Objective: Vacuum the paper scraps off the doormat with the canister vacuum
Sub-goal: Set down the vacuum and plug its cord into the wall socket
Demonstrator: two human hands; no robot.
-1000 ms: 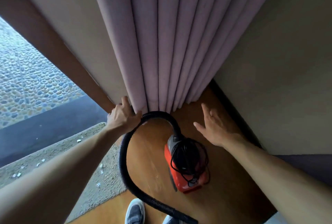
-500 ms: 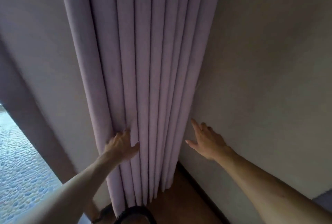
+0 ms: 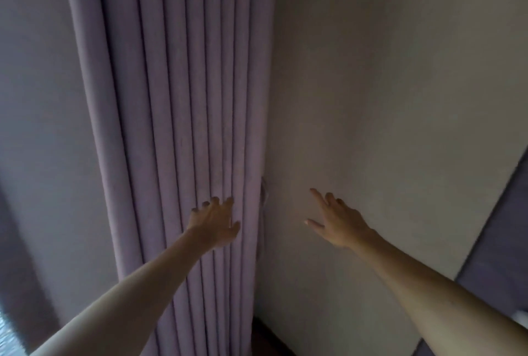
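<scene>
Your left hand (image 3: pixel 214 221) rests on the pleated curtain (image 3: pixel 171 98), fingers spread and lightly bent, near its right edge where it meets the wall (image 3: pixel 385 84). Your right hand (image 3: pixel 340 221) hovers before that bare wall, fingers apart, holding nothing. The vacuum and doormat are out of view.

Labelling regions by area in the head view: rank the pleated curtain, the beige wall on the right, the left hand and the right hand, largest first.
1. beige wall
2. pleated curtain, somewhat smaller
3. left hand and right hand: look alike, so tied.
</scene>
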